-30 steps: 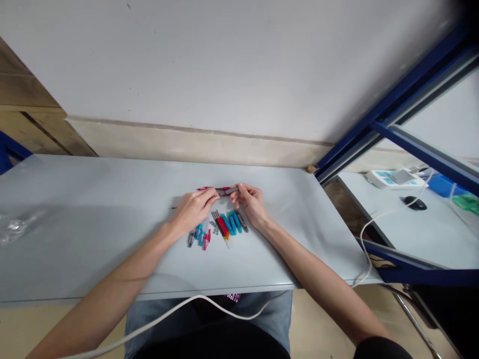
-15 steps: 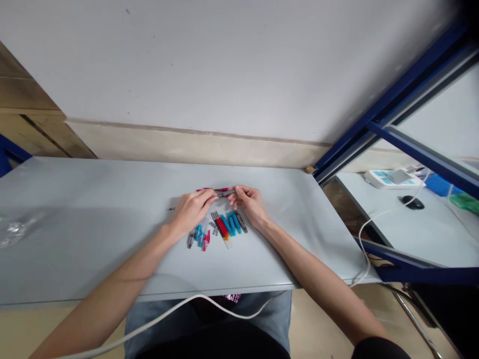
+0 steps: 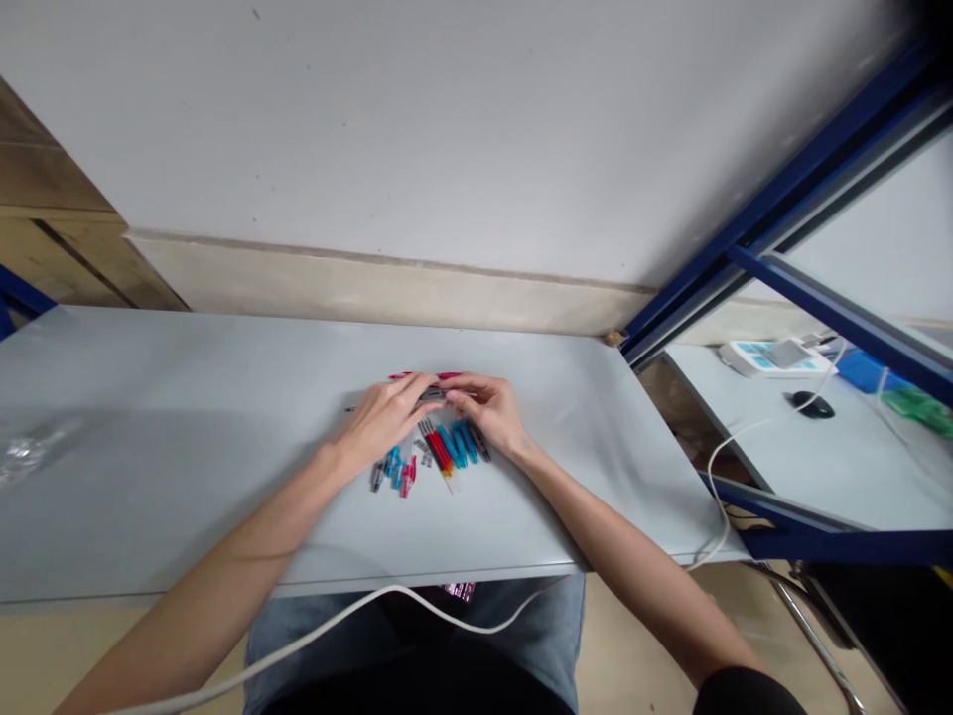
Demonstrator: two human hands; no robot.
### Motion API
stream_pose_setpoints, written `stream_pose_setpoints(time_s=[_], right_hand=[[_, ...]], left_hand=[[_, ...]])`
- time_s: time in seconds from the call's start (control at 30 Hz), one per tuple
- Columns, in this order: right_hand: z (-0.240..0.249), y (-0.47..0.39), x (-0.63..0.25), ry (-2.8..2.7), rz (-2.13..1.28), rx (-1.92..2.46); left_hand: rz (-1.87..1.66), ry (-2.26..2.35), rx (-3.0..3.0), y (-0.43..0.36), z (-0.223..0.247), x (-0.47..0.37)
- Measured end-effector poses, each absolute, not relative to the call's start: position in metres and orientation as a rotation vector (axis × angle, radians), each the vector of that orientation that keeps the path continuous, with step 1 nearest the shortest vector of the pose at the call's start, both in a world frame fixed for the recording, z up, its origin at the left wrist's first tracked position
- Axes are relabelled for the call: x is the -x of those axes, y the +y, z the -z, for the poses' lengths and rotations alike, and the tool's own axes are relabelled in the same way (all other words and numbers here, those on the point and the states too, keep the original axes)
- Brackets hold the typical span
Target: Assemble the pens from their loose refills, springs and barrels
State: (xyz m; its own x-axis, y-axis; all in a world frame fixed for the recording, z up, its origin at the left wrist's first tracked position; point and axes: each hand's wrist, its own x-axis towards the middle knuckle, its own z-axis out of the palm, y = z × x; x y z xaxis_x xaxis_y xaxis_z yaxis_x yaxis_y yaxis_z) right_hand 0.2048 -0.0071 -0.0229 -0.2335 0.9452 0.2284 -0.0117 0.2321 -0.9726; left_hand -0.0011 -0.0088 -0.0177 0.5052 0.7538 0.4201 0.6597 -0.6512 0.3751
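My left hand [image 3: 387, 415] and my right hand [image 3: 492, 405] meet over the table, fingers closed round a dark grey pen part [image 3: 433, 393] between them. Just behind my fingers lies a red pen [image 3: 451, 375], partly hidden. In front of the hands several red refills [image 3: 439, 449] lie side by side, next to blue pen barrels [image 3: 461, 444] and a dark barrel [image 3: 478, 443] near my right wrist. Small blue pieces [image 3: 393, 461], red clear pieces [image 3: 408, 477] and a dark clear piece [image 3: 378, 475] lie nearer my left wrist.
Crumpled clear plastic [image 3: 26, 455] lies on the grey table [image 3: 186, 447] at the far left. A white cable [image 3: 402, 590] crosses before my body. Beyond the blue frame [image 3: 745, 223] at right are a white device [image 3: 774, 357] and a black mouse [image 3: 813, 404].
My hands have come closer together round the dark part, and my right fingers have curled over it. The view has shifted slightly.
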Motion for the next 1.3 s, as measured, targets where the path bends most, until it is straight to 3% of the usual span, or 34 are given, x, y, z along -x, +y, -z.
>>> stream_pose_setpoints(time_s=[0.3,0.57,1.07,1.3], right_hand=[[0.024,-0.020,-0.198,-1.677,-0.701,1.099],[0.012,-0.019,-0.199,-1.711,-0.764,1.041],[0.017,-0.009,-0.208,-1.552,-0.922,1.006],[0.014,-0.011,-0.207,-1.547,-0.868,1.182]], left_hand=[[-0.713,1.140,-2.745,-0.024,0.003,-0.022],[-0.893,1.017,-2.640,-0.022,0.010,-0.017],[-0.853,1.416,-2.743,-0.010,0.010,-0.002],[-0.935,1.237,-2.776,-0.012,0.005,-0.003]])
